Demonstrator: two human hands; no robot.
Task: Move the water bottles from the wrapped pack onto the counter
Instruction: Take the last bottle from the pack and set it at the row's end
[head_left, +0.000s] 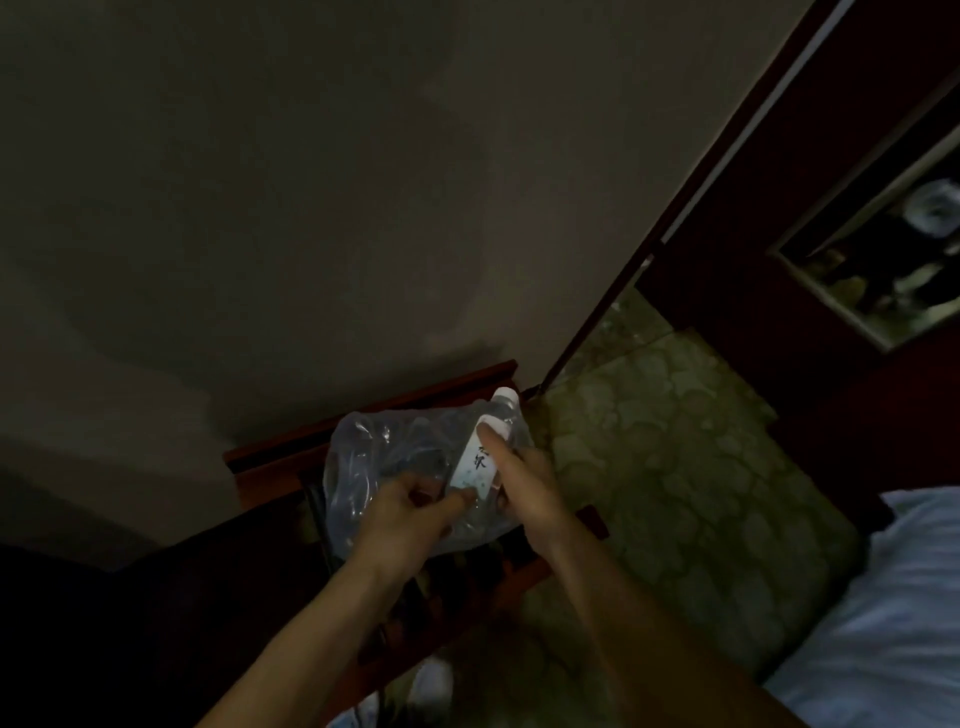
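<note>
Step in hand, as I judge it: extracting one bottle (480, 457) from the wrapped pack (395, 467), lower centre of frame, resting on a dark wooden stand (270, 457). My right hand (524, 483) grips the bottle; my left hand (410, 509) pinches the wrap. Next: pull the bottle clear while restraining the wrap. No counter is identifiable here.

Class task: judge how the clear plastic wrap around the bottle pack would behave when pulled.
The plastic wrap looks thin and crumpled, so it is probably floppy. Its glossy surface may be slippery in the left hand. It likely stretches or tears around the bottle.
</note>
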